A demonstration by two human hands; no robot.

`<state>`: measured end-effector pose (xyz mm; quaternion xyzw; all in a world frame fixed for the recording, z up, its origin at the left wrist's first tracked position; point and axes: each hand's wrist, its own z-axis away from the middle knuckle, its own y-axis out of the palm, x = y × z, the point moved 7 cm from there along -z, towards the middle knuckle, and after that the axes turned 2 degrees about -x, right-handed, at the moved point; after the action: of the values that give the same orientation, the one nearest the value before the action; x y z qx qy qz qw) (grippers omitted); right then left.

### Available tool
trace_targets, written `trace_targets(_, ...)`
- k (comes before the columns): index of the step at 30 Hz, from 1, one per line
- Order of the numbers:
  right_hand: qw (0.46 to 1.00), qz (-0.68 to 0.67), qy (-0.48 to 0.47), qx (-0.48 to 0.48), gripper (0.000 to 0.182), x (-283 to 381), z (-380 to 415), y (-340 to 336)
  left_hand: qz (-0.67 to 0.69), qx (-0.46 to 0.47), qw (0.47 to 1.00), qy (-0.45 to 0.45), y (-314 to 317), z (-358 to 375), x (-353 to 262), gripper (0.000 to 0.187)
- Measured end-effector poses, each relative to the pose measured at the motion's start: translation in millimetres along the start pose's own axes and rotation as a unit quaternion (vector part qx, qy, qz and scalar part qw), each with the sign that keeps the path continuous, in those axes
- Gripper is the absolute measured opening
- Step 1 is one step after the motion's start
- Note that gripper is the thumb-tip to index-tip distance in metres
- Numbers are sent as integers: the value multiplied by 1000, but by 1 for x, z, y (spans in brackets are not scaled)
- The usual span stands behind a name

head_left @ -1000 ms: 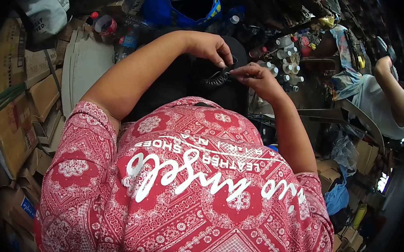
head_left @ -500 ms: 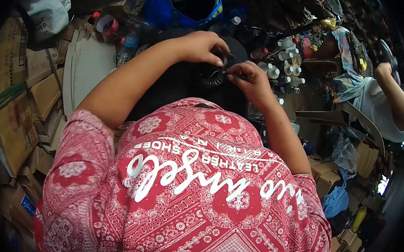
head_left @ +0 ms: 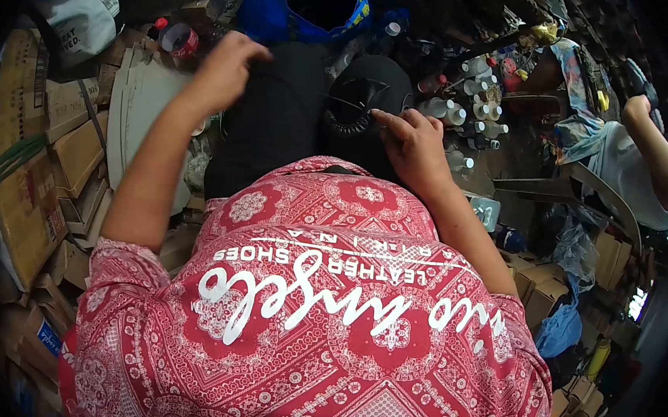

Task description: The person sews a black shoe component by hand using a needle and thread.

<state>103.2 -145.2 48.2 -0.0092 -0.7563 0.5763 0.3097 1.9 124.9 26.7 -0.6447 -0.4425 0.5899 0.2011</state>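
Note:
A black piece with a ridged, coil-like edge rests on my right knee, and its dark surface blends into my trousers. My right hand is at its right side, fingers closed, with the fingertips at the edge. A thin dark thread runs leftward from the piece toward my left hand. That hand is raised beyond my left thigh, its fingers curled and slightly blurred; the thread appears to lead into them. Another fine loop shows just above my right hand.
An open blue bag stands beyond my knees. Several white-capped bottles are to the right, and flattened cardboard lines the left. A person in a white shirt is at the far right. A red-labelled bottle lies at upper left.
My left hand has moved away from the black piece to the left, leaving the thread stretched across. My right hand has shifted only slightly and stays by the piece.

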Motion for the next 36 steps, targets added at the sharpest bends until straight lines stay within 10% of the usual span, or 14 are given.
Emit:
trace_targets(4,1000,7,11,3,31,1,0,-1,138,42,989,37,41,22,-85,44)
trace_targets(10,972,-180,138,65,25,-31,-8,8,-25,-64,993,100,56,4,-94,27)
trace_targets(13,957,-235,142,90,25,-42,-15,11,171,10,984,41,69,-9,-85,20)
trace_targets(36,907,-363,157,147,26,-65,-16,29,253,154,955,-7,113,-20,-80,16)
